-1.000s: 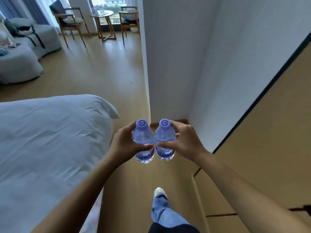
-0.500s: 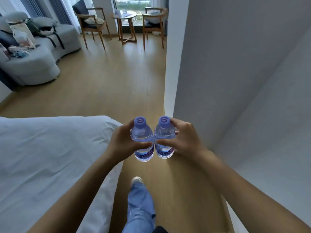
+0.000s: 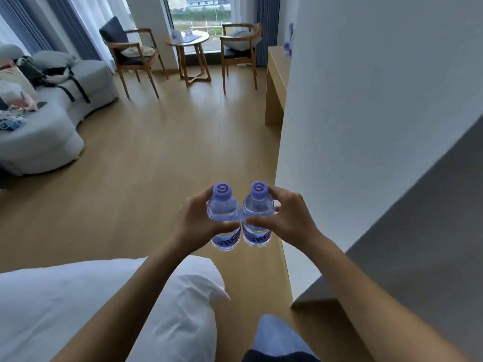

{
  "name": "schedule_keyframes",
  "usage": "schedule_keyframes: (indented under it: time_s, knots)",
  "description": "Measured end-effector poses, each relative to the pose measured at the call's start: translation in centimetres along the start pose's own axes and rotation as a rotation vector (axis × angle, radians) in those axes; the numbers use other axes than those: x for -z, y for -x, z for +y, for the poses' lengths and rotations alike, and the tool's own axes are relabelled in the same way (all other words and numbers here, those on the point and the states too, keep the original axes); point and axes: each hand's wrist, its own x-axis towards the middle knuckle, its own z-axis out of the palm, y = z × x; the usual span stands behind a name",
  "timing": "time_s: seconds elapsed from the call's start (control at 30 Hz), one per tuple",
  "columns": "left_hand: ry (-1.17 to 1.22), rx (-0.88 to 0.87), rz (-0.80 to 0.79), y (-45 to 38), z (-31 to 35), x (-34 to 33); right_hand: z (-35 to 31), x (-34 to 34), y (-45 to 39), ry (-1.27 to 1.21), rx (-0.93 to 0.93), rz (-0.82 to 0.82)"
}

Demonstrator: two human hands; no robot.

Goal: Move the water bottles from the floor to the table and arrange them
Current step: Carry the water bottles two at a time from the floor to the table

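- The left hand (image 3: 194,226) grips the left water bottle (image 3: 224,220) from its outer side: the fingers curl around the far side of the body and the thumb lies across the near side, just above the label.
- The right hand (image 3: 287,222) grips the right water bottle (image 3: 257,218) in the mirrored way, with the thumb across the front and the fingers wrapped around the back near the shoulder.
- Both bottles are upright and held in the air above the wooden floor (image 3: 146,163). Their bodies touch each other side by side, and the purple caps point up toward the camera.
- Both forearms are bare and reach forward from the bottom corners of the view, coming together at the bottles. The wrists are about at the same height.
- The corner of a white bed (image 3: 78,304) is below the left forearm, and a leg in blue jeans (image 3: 277,335) shows between the arms at the bottom edge.
- A white wall (image 3: 366,126) stands just to the right of the right hand.
- Beyond the wall edge is a wooden tabletop (image 3: 278,61), well apart from the hands. Another bottle (image 3: 288,43) stands on it, partly hidden by the wall.
- Farther away are a grey sofa (image 3: 52,121) on the left, and two wooden chairs with a small round table (image 3: 189,41) between them by the window.
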Motion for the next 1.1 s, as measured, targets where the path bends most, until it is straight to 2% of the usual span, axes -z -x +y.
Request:
schedule_keyframes:
  time_s: [0.4,0.8,1.1]
  knots:
    - [0.020,0.121,-0.018,-32.1,-7.1,3.2,10.2,-2.6,-31.4,-0.001,-0.004,-0.029]
    - [0.107,0.024,-0.048,-61.5,-12.2,5.2,18.5,-1.8,-58.3,0.005,-0.065,0.027]
    - [0.099,-0.093,-0.225,-86.3,-15.3,5.8,24.6,-0.9,-77.8,-0.026,-0.196,0.162]
